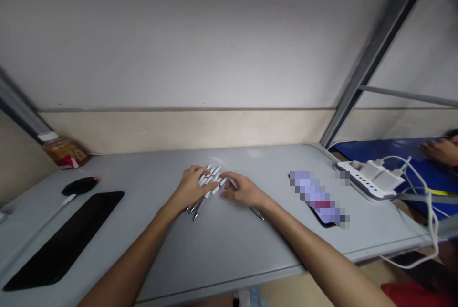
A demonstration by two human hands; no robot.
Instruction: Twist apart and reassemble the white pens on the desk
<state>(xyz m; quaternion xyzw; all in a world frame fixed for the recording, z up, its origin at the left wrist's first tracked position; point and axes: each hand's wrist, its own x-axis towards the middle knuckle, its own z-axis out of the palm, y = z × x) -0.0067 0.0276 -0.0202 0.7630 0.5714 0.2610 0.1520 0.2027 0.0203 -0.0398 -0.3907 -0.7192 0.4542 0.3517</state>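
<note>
A bunch of white pens [214,187] with silver tips lies on the grey table, the tips pointing toward me. My left hand [191,186] is curled round the left side of the bunch, thumb across the pens and fingers on the far side. My right hand [245,191] is close by on the right, thumb and index finger bent about one more pen [258,213]. That pen's silver tip shows below the palm, while its middle is hidden by the hand. Slight blur hides the exact finger contact.
A phone [320,202] with a blurred-out screen lies at right, near a white power strip [370,180] with plugs and cables. At left are a black flat slab [66,240], a round black charger [79,185] and a drink bottle [63,150]. Another person's hand [442,152] rests at far right.
</note>
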